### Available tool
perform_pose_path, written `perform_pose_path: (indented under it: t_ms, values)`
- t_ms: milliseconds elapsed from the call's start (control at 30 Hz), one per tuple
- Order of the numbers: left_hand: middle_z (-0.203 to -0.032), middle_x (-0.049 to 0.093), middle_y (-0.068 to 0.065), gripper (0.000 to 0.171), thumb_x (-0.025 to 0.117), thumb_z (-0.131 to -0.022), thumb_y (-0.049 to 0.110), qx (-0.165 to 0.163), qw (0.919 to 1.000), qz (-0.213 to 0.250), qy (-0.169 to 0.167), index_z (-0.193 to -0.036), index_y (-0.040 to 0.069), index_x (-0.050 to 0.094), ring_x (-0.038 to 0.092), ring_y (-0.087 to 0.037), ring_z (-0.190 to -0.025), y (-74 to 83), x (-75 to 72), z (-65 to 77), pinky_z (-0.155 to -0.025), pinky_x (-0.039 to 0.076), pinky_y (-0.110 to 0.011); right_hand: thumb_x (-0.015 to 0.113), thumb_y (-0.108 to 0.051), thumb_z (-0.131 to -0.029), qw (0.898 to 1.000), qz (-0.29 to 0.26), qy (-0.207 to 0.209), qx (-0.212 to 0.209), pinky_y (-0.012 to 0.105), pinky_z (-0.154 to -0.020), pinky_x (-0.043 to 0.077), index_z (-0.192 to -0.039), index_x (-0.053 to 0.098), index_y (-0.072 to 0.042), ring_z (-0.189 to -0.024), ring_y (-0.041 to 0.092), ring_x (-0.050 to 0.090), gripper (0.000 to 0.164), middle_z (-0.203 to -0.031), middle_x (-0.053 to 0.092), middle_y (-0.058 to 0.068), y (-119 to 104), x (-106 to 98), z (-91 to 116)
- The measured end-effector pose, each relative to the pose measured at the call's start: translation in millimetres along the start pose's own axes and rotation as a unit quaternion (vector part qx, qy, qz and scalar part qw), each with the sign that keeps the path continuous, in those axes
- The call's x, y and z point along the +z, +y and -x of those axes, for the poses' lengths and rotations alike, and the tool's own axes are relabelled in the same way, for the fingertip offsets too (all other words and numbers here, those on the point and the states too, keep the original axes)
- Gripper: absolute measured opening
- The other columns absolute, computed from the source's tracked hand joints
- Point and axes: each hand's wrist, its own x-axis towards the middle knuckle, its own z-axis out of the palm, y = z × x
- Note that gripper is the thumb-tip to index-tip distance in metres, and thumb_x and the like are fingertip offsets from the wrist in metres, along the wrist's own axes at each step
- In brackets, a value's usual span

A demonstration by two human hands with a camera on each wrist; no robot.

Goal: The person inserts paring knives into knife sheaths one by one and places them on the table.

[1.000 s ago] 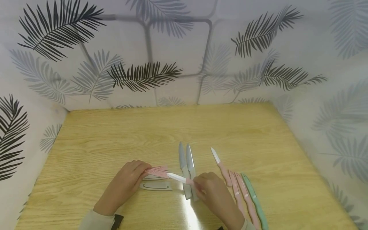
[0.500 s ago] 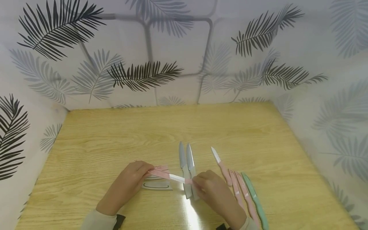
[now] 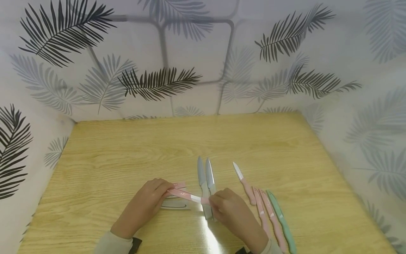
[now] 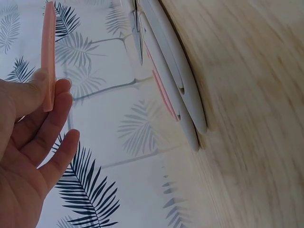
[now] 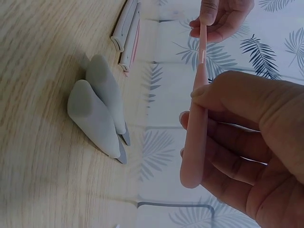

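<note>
My left hand pinches a pink knife sheath between thumb and fingers, as the left wrist view also shows. A pink-handled knife is in my right hand, which grips its handle with the thumb along the side. Most of its blade is inside the sheath; a short pale stretch shows between sheath and handle. Both are held above the table. Below my left hand lie white sheaths and another pink sheath, partly hidden by the hand and the held sheath.
Two white-handled knives lie side by side with bare blades, handles partly under my right hand. Farther right are a bare pink-handled knife, two sheathed pink knives and a sheathed green knife. Leaf-patterned cloth surrounds the wooden table.
The left hand has moved right with the pink sheath, sliding it farther over the blade, so less blade shows. The right hand has shifted slightly left. The other knives have stayed put.
</note>
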Motion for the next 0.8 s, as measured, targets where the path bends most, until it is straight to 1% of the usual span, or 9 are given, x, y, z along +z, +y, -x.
perform_pose_path:
  t_ms: [100,167,300,367,500,600,800]
  values:
    - [-0.097,0.061,0.001,0.022,0.065,-0.082,0.005,0.000,1.0000,0.004,0.007,-0.104,0.004,0.062,0.056,-0.013,-0.088,2.8,1.1,-1.0,-0.078,0.049,-0.030,0.069,0.001,-0.071,1.000,0.003,-0.005,0.005,0.011,-0.050,0.033,-0.061,0.051,-0.013,-0.056,0.004,0.034,0.025,-0.059,0.041,-0.011,-0.5,-0.2,-0.2]
    - [-0.096,0.060,0.001,0.023,0.064,-0.082,0.005,0.002,0.9999,0.004,0.009,-0.105,0.004,0.061,0.055,-0.013,-0.087,4.2,3.0,-1.4,-0.078,0.049,-0.030,0.069,0.001,-0.070,1.000,0.002,-0.011,0.009,0.012,-0.051,0.034,-0.062,0.051,-0.013,-0.057,0.004,0.035,0.025,-0.060,0.043,-0.011,-1.0,-0.4,-0.4]
    - [-0.095,0.058,0.001,0.017,0.059,-0.088,0.011,0.005,1.0000,0.006,0.003,-0.105,0.006,0.059,0.054,-0.013,-0.088,7.7,7.4,-2.7,-0.079,0.049,-0.029,0.069,0.002,-0.069,0.999,-0.008,-0.028,0.024,0.014,-0.056,0.038,-0.067,0.055,-0.012,-0.062,0.006,0.041,0.020,-0.068,0.055,-0.007,-2.4,-1.3,-0.3]
    - [-0.095,0.058,0.001,0.016,0.057,-0.090,0.013,0.007,1.0000,0.006,0.002,-0.104,0.005,0.060,0.055,-0.013,-0.088,9.2,8.7,-3.6,-0.080,0.049,-0.029,0.069,0.001,-0.069,0.999,-0.009,-0.030,0.027,0.014,-0.058,0.040,-0.070,0.058,-0.011,-0.065,0.007,0.043,0.016,-0.073,0.059,-0.005,-2.8,-1.4,-0.5]
    - [-0.093,0.058,0.000,0.016,0.055,-0.092,0.015,0.004,1.0000,0.003,-0.002,-0.103,0.004,0.060,0.054,-0.013,-0.087,10.8,8.5,-4.1,-0.079,0.048,-0.028,0.069,0.001,-0.070,0.999,0.000,-0.023,0.026,0.014,-0.057,0.039,-0.071,0.059,-0.011,-0.065,0.007,0.043,0.016,-0.073,0.059,-0.005,-2.8,-0.9,-1.0]
    - [-0.092,0.058,0.000,0.016,0.055,-0.092,0.015,0.005,1.0000,-0.001,-0.001,-0.103,0.004,0.060,0.055,-0.013,-0.085,10.8,7.7,-4.0,-0.077,0.049,-0.029,0.069,0.002,-0.069,0.999,-0.004,-0.021,0.028,0.013,-0.057,0.039,-0.070,0.058,-0.011,-0.064,0.007,0.042,0.017,-0.073,0.059,-0.005,-2.9,-0.4,-0.8]
    - [-0.092,0.059,0.000,0.017,0.057,-0.091,0.015,0.015,0.9998,-0.009,0.005,-0.103,0.004,0.060,0.055,-0.013,-0.083,10.5,6.5,-4.8,-0.076,0.049,-0.030,0.070,0.001,-0.070,0.998,-0.021,-0.038,0.046,0.013,-0.060,0.042,-0.076,0.062,-0.010,-0.068,0.007,0.046,0.015,-0.078,0.061,-0.004,-4.3,1.3,1.9]
